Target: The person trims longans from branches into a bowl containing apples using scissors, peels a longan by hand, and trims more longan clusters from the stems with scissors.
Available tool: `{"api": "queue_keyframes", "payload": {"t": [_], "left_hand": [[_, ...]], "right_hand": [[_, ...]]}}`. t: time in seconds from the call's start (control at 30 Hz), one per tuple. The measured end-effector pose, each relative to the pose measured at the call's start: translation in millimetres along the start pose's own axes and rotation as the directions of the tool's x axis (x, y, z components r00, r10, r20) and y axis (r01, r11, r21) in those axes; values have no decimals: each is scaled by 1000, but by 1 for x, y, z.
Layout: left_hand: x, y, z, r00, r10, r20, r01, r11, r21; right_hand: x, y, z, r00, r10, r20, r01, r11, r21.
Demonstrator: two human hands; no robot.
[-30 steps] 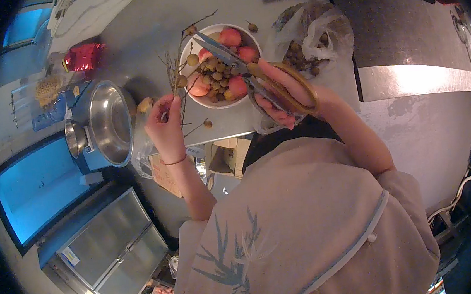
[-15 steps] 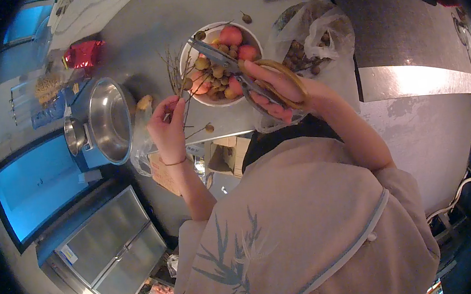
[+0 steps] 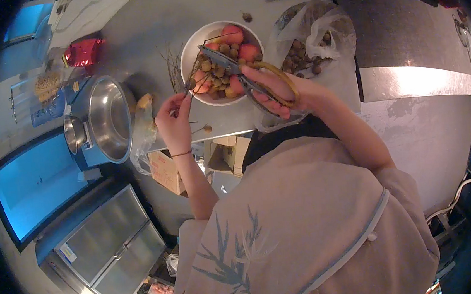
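Observation:
Between the fingertips of my left hand (image 3: 174, 120) is a thin branched twig (image 3: 191, 99) with a brown round fruit on it, at the left rim of a white bowl (image 3: 187, 50). The bowl holds red fruits (image 3: 232, 34) and several small brown fruits (image 3: 219, 71). My right hand (image 3: 275, 90) is wrapped round the yellow handles of scissors (image 3: 220, 58), whose dark blades lie over the bowl and point up and left. More bare twigs (image 3: 174, 71) rest on the table left of the bowl.
On the grey metal table (image 3: 141, 32), a plastic bag (image 3: 334, 26) of brown fruits lies to the right. Single fruits lie above (image 3: 247, 17) and below the bowl. Steel basin (image 3: 111, 120) and red packet (image 3: 84, 52) are at left; a cardboard box (image 3: 166, 172) is below the table edge.
My left hand has moved slightly right, with the twig now closer to the bowl. The scissors have shifted slightly right and down, and their blades look closer together.

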State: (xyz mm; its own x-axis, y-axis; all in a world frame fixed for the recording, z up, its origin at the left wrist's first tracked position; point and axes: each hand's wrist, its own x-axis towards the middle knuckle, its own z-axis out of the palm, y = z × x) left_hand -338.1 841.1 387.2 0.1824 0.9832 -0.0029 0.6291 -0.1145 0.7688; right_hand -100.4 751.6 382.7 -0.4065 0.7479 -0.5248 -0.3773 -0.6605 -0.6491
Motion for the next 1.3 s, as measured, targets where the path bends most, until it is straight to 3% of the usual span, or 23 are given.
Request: {"api": "queue_keyframes", "payload": {"t": [0.33,0.5,0.7,1.0,1.1,1.2,1.3], "left_hand": [[2,9,6,998,56,41,-55,998,-22],[-2,16,5,997,-6,78,11,998,-65],[-7,25,4,994,-38,102,47,995,-91],[-5,14,1,995,-43,88,49,997,-67],[-4,12,-1,996,-58,66,62,996,-68],[-4,8,0,997,-65,48,68,996,-60],[-2,5,1,999,-48,4,48,998,-49]], "right_hand": [[3,7,-10,982,47,184,-85,975,207],[6,11,-12,944,39,327,-151,934,325],[10,11,-16,928,12,371,-154,923,353],[22,13,-26,926,11,377,-135,943,305],[19,10,-28,932,-14,362,-131,918,373],[8,8,-21,972,-34,231,-61,919,390],[-3,15,-18,974,-173,145,154,979,130]]}}
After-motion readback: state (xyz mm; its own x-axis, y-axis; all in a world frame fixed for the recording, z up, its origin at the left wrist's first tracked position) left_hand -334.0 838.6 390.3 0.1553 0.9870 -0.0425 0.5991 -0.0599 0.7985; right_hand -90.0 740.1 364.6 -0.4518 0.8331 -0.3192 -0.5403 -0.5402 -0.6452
